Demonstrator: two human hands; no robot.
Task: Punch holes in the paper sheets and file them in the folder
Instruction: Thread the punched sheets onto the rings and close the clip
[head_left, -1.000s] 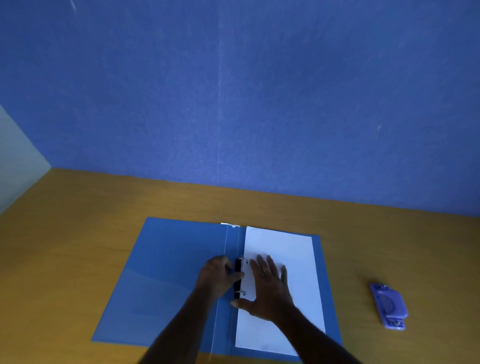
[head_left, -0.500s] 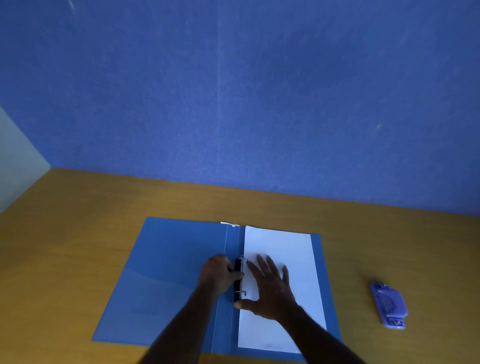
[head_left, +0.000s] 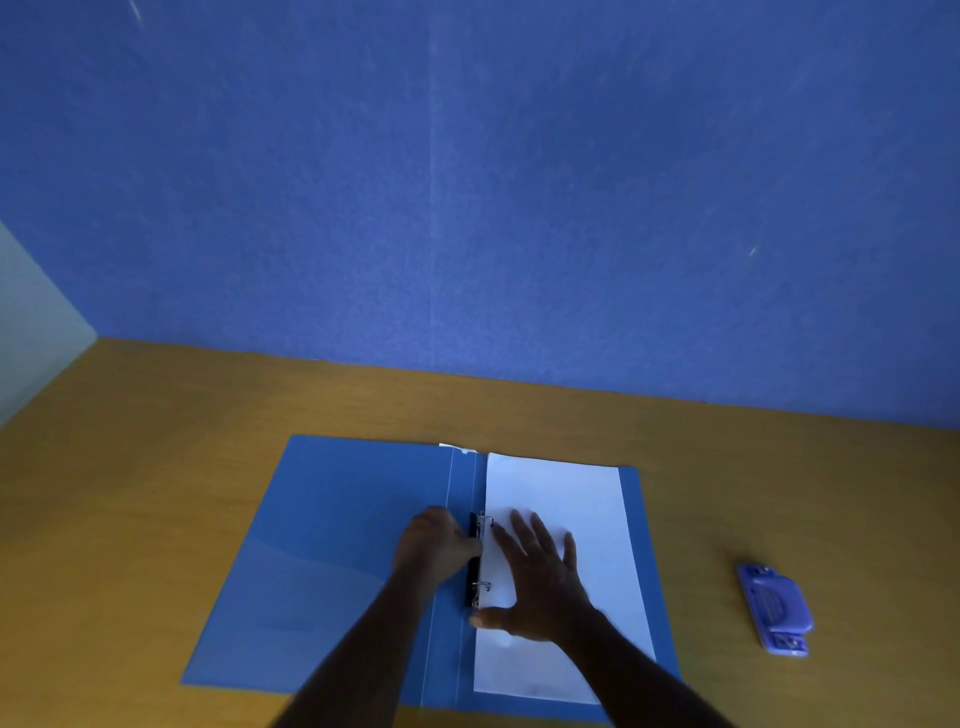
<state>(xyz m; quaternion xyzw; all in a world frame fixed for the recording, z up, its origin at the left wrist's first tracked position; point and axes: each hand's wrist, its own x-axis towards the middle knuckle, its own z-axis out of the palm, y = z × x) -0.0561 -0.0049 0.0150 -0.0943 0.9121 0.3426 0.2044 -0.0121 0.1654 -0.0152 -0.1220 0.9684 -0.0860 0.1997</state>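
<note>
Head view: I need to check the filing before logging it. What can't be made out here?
- Whether the paper sits on the rings: too small.
- Ring clip state: left hand covers it.
- Paper under the right hand: hidden.
- Puncher details: blurred.

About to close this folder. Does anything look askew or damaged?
Nothing stands out. The paper lies flat and square in the folder, on its rings; the punch sits apart on the desk.
</note>
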